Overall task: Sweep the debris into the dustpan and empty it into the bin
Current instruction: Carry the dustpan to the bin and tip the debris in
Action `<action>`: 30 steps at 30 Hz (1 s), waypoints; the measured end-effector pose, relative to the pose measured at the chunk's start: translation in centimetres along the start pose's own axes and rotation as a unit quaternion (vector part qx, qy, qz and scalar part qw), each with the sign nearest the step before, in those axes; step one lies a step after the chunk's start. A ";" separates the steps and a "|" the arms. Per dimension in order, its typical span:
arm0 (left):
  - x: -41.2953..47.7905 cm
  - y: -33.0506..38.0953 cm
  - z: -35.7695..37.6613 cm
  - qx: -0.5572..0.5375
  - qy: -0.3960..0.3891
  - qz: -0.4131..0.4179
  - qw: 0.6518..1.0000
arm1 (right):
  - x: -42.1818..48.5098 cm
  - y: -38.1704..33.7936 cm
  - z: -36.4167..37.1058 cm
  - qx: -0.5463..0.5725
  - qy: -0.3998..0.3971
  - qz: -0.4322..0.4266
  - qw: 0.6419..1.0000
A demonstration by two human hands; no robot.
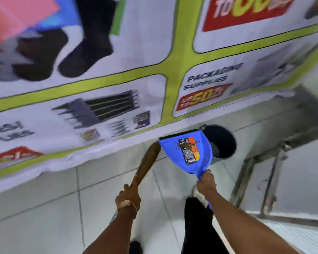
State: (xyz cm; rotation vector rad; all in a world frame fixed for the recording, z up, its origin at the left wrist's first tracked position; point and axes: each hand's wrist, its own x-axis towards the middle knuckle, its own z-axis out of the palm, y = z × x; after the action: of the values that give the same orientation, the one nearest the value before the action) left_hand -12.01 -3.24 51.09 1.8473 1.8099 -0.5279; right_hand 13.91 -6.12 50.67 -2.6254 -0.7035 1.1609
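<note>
dustpan (189,153) with debris (186,145) held up beside the bin (221,142), broom (147,163) in the other hand.

right hand (206,183) is clamped around the blue dustpan's handle; the pan extends up and away from that grip, its black lip farthest from the hand, brown debris lying on the printed label (190,150) in the pan. the dark round bin stands on the tiled floor (44,217) just beyond and to the right of the pan. left hand (129,196), wearing a wristwatch (126,204), is closed around the brown broom, whose bristles reach up from the grip to the pan's left edge. a printed banner (99,85) hangs behind.
</note>
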 end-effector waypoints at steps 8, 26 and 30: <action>4.5 20.6 -1.2 0.030 -0.044 -0.015 0.998 | 16.1 4.6 -14.6 -0.108 -0.061 0.008 0.992; 9.1 31.6 -4.3 0.054 -0.081 -0.092 0.991 | 27.7 4.4 -19.6 0.014 -0.108 0.121 0.987; 9.7 31.8 -3.1 0.066 -0.076 -0.105 0.989 | 29.2 5.4 -17.8 0.001 -0.088 0.100 0.991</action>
State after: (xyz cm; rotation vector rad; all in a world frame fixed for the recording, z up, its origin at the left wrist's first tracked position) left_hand 19.90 6.59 50.32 1.6569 1.9154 -0.8604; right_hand 45.87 3.94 41.87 -2.6642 -0.4750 1.4614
